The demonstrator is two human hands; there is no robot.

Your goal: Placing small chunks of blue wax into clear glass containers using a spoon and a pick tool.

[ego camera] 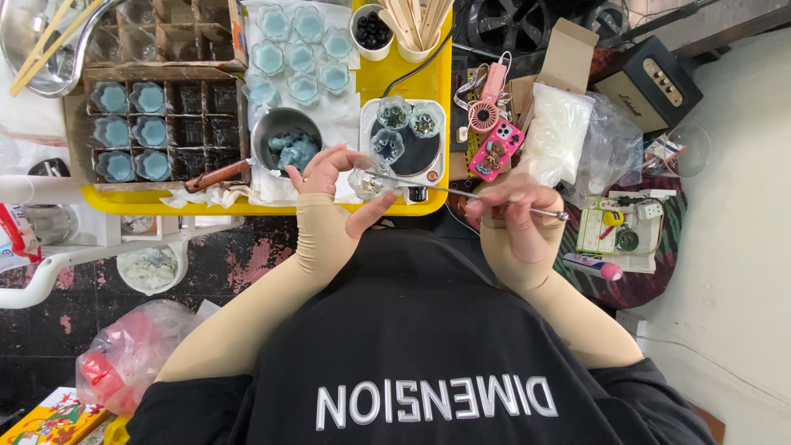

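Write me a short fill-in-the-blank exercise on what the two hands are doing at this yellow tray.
1. The left hand holds a small clear ____.
2. The right hand holds thin metal ____ reaching into it.
3. The small pan with the wooden handle holds chunks of ____ wax.
4. The work rests on a ____ tray.

Missing words: cup; tweezers; blue; yellow

Yellow table, upper centre of frame. Dark floor with worn pink patches, left and lower left. Pale wall or surface, right side. Even, bright light throughout.
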